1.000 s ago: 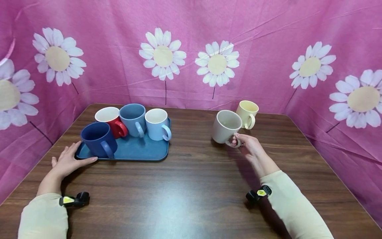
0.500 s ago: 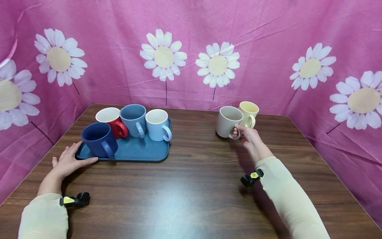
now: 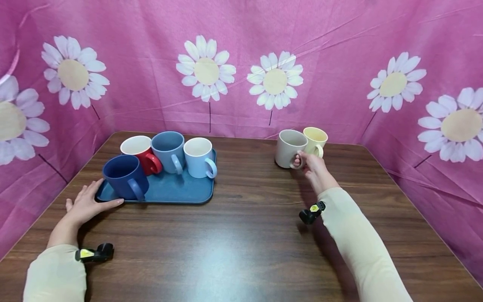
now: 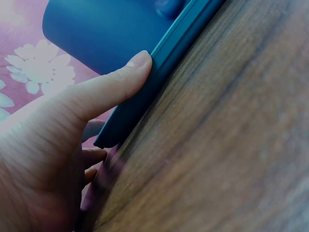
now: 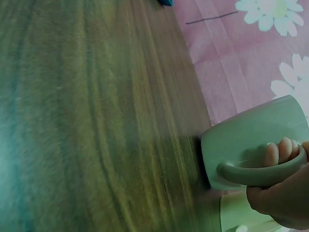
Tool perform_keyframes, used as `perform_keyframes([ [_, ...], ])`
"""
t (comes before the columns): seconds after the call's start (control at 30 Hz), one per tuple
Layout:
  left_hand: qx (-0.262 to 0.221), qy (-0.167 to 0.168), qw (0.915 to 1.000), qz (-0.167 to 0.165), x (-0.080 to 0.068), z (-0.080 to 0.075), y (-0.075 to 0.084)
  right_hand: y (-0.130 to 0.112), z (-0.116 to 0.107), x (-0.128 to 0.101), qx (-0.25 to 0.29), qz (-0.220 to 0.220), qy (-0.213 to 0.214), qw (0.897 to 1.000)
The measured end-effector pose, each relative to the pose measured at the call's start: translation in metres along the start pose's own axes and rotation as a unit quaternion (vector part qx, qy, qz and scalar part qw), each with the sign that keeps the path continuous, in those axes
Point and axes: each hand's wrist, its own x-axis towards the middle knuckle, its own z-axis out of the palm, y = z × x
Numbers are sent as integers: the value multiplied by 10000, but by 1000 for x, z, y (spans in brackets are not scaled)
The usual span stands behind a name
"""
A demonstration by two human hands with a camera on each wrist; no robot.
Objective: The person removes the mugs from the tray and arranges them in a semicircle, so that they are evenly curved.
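We see our right hand point(image 3: 312, 164) far out on the right side of the wooden table point(image 3: 249, 235). Its fingers point(image 5: 277, 153) are curled through the handle of a beige mug point(image 3: 288, 148) and hold it tight. The beige mug is upright near the back edge of the table. In the right wrist view its bottom looks like it sits on the wood. A yellow mug point(image 3: 316, 139) stands just beside it on the right. We cannot tell if the two mugs touch.

Our left hand point(image 3: 86, 203) lies flat on the table with its fingers straight and spread. It holds nothing. In the left wrist view the thumb point(image 4: 112, 84) presses on the near edge of the blue tray point(image 3: 177, 191). The other fingers reach along the tray's left corner.

Four mugs stand on the tray. The dark blue mug point(image 3: 124, 176) is at the front left, closest to our left hand. Behind it is a red mug point(image 3: 140, 152) that is white inside. Next to that is a grey-blue mug point(image 3: 168, 151), and then a light blue mug point(image 3: 198, 157). All four handles point toward us or to the right.

The tray is well apart from the two mugs on the right. A pink cloth with white daisies point(image 3: 339, 63) hangs all around the table.
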Motion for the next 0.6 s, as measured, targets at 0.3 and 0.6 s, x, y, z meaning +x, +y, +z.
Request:
perform_keyframes([
  [0.3, 12, -7, 10000, -2, 0, 0, -2, 11, -33, 78, 338, -174, -300, 9988],
  [0.6, 6, -62, 10000, -46, 0, 0, 0, 5, -11, 46, 445, -272, 2, 9986],
])
